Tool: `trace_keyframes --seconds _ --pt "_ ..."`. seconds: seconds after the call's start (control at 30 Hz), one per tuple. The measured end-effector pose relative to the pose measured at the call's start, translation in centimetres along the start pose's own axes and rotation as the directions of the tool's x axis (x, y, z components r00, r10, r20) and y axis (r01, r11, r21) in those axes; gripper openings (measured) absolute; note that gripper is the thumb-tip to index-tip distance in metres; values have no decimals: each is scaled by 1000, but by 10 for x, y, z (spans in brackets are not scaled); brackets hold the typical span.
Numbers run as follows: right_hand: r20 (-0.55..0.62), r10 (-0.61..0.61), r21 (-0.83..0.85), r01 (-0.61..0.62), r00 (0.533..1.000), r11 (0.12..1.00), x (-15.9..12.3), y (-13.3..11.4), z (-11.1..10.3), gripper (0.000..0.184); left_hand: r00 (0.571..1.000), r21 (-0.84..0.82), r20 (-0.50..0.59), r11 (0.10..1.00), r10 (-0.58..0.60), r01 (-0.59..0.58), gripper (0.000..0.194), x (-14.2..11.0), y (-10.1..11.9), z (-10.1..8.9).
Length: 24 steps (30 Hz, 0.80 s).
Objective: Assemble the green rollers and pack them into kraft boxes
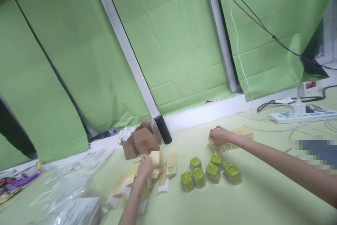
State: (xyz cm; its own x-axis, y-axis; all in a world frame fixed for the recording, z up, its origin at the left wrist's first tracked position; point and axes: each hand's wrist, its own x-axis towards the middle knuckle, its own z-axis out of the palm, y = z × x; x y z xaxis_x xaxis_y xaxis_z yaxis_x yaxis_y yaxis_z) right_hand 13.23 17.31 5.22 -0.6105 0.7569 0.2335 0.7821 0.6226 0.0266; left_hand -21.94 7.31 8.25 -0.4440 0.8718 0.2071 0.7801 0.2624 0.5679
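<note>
Nearest, a broad stretch of pale worktop (200, 211) runs from the bottom of the view up to six small lidded containers (198, 177), giving the forearms room on either side. On the near left, a clear plastic bag (60, 190) bulges around a pale printed stack and bounds the space beside the left arm.

The containers stand upright near the middle, close together, the rightmost slightly apart. Each has a rounded-square olive-green lid with a pale loop on top and a see-through body; what is inside is too blurred to tell. The two hands are well apart. The left hand (146, 165) is spread over a loose pile of cream cartons (123, 186), some with white flaps showing; whether it grips one I cannot tell. A strip of worktop separates this pile from the containers.

Farther off, the right hand (219, 136) is bent over the left end of a row of cream boxes (228, 146) with green label squares; its grip is hidden. Behind the pile sit brown cardboard boxes (144, 140), touching or nearly touching a black cylinder (163, 129). The worktop's far edge meets a white ledge (195, 111) below green blinds (179, 42).
</note>
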Motion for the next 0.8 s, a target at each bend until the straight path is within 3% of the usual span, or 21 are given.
trace_keyframes --seconds 0.07,0.13,0.23,0.3,0.37,0.43,0.47,0.53,0.67,0.8 --pt "29 13 14 -13 999 1000 -2 7 0 27 993 45 -116 999 34 -29 110 6 0 -1" --pt "6 31 27 -31 1000 999 -5 6 -7 26 975 52 -194 993 111 -103 111 5 9 3" --pt "-89 39 52 -35 995 998 -11 -7 -25 26 929 59 -136 939 344 -339 92 -11 36 20" --pt "-162 6 77 6 987 997 -16 -23 -37 34 853 40 -36 854 520 -519 87 -28 59 35" --pt "-230 -42 100 67 972 993 -20 -42 -45 43 728 13 34 728 685 -685 90 -46 79 49" --pt "-298 -78 110 116 951 987 -25 -60 -47 44 623 -26 90 627 777 -779 84 -59 93 56" --pt "-331 -92 108 134 939 985 -27 -68 -46 41 594 -43 112 601 797 -798 78 -64 97 57" --pt "-392 -114 99 165 913 981 -34 -78 -43 31 591 -55 136 602 795 -797 70 -70 98 55" --pt "-447 -173 112 247 878 963 -53 -83 -40 14 645 -28 117 651 755 -758 59 -78 87 49" --pt "-399 -193 250 308 896 918 -67 -90 -45 11 618 23 110 620 778 -784 48 -86 79 52"
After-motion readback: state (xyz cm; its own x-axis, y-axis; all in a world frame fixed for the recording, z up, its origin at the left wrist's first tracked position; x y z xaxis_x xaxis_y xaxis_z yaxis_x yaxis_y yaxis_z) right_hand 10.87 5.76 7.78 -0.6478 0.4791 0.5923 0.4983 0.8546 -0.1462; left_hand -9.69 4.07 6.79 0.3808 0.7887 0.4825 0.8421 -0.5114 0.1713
